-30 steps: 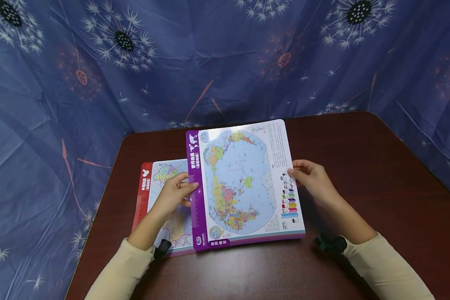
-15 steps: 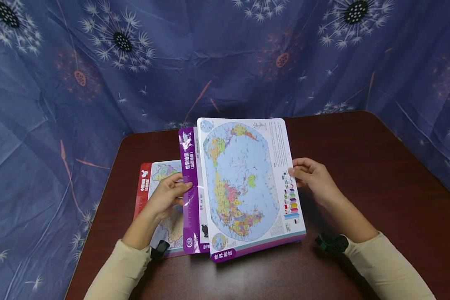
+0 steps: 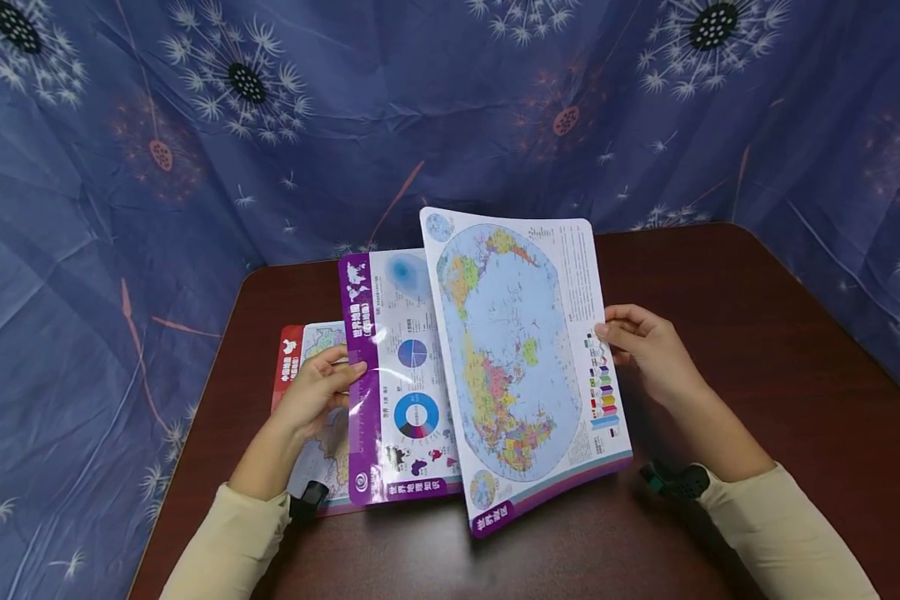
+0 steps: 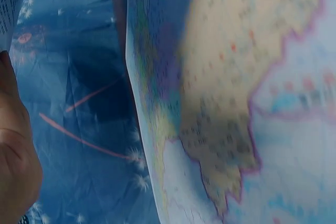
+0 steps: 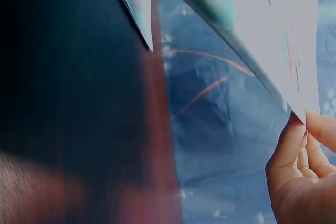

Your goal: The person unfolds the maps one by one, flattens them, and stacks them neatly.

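World map sheet drawn right by right hand, tilted more. Purple-banded sheet pulled left by left hand; gap widened, pie chart and ring chart exposed. More of red-banded map now covered.

The world map page hid part of the chart page from me; the red-edged China map lay mostly covered, its fine lettering unreadable. My left-wrist view cut off the left hand.
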